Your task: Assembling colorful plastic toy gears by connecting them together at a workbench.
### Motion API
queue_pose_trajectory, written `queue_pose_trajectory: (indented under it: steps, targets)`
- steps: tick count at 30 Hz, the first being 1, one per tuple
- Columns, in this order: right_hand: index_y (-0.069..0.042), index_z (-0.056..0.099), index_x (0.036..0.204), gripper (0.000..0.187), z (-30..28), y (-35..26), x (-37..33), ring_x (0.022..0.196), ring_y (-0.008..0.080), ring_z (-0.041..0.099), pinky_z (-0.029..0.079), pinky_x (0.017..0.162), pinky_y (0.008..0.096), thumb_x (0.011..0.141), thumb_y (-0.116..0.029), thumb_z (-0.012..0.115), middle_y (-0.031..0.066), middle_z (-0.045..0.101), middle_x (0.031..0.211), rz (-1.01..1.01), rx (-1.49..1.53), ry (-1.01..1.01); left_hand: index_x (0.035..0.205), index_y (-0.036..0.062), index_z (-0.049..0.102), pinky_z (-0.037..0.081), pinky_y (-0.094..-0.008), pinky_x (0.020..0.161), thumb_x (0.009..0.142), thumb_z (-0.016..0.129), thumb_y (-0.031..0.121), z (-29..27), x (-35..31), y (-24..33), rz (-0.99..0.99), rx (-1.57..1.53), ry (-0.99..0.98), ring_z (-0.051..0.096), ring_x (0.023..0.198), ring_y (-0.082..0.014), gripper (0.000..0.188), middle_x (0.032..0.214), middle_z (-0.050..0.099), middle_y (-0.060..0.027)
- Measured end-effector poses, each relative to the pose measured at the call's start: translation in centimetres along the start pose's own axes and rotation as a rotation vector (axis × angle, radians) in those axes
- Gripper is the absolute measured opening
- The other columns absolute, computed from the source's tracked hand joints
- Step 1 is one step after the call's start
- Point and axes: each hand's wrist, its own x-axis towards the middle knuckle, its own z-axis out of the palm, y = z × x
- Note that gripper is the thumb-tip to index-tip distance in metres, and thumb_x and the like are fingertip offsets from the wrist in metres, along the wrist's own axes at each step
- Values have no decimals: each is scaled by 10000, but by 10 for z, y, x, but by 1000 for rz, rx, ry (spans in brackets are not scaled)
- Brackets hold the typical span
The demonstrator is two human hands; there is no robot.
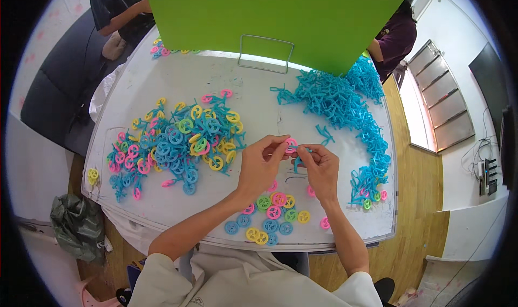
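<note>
Over the middle of the table, my left hand [260,164] pinches a small pink plastic wheel [291,143] between thumb and fingers. Close beside it my right hand [319,169] is closed on a blue forked plastic piece [298,161], its end meeting the wheel. Below my hands lie several loose wheels [271,225] in pink, blue, yellow and green. To the left spreads a heap of blue pieces with wheels on them [172,143]. On the right a long pile of plain blue forked pieces [337,99] runs down the table, with one loose blue piece [325,134] near my right hand.
A green panel [270,21] with a wire stand [264,67] rises at the far side of the white table [237,107]. Two other people sit beyond it, at far left and far right. A dark green bag [77,226] lies off the table's left corner.
</note>
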Motion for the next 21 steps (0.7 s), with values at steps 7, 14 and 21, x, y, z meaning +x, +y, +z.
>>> queue_pose_trajectory:
  steps: [7, 14, 21]
  targets:
    - [24, 655, 986, 151, 3, -1, -6, 748, 139, 672, 541, 676, 255, 871, -73, 667, 101, 702, 824, -238, -307, 39, 1055, -46, 605, 559, -266, 753, 949, 529, 49, -5, 5, 0, 23, 87, -39, 652, 854, -133, 162, 928, 658, -97]
    - [-7, 621, 1120, 264, -17, -17, 3, 827, 136, 660, 525, 729, 252, 859, 28, 620, 97, 682, 919, -34, -75, -368, 1037, 2, 595, 551, -264, 734, 968, 513, 100, -15, 13, 1, -116, -44, -92, 589, 814, -92, 146, 889, 621, -44]
    - [-3, 621, 1108, 312, -27, 7, 7, 1011, 166, 592, 496, 820, 267, 814, 103, 620, 102, 582, 1123, -297, -217, -351, 1031, 37, 613, 503, -285, 730, 936, 574, 139, -12, 10, 4, -180, 8, -211, 580, 793, -133, 144, 846, 599, -38]
